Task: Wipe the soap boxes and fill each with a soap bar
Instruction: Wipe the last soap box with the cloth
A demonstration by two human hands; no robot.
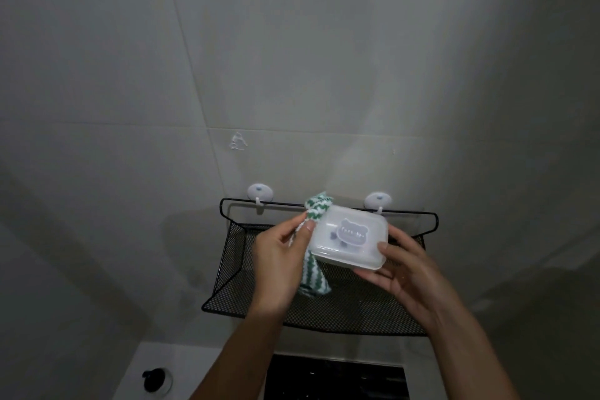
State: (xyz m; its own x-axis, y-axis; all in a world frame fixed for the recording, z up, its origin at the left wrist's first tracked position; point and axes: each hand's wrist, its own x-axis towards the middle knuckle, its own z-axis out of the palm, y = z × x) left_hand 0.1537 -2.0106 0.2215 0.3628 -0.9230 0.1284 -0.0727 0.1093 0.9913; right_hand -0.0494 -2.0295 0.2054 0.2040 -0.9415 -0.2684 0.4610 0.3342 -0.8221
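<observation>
A translucent white soap box (350, 237) with a bear-shaped mark on its closed lid is held above a black mesh wall basket (324, 312). My right hand (406, 273) grips the box from its right and underside, thumb on the lid edge. My left hand (279, 260) pinches a green-and-white zigzag cloth (316, 209) against the box's left side. The cloth sticks up behind the box and hangs down below it. No soap bar is visible.
The basket hangs by its rail on two white suction hooks (259, 193) (377, 201) fixed to a grey tiled wall. Below are a white ledge with a small black round object (156, 381) and a dark panel (334, 380).
</observation>
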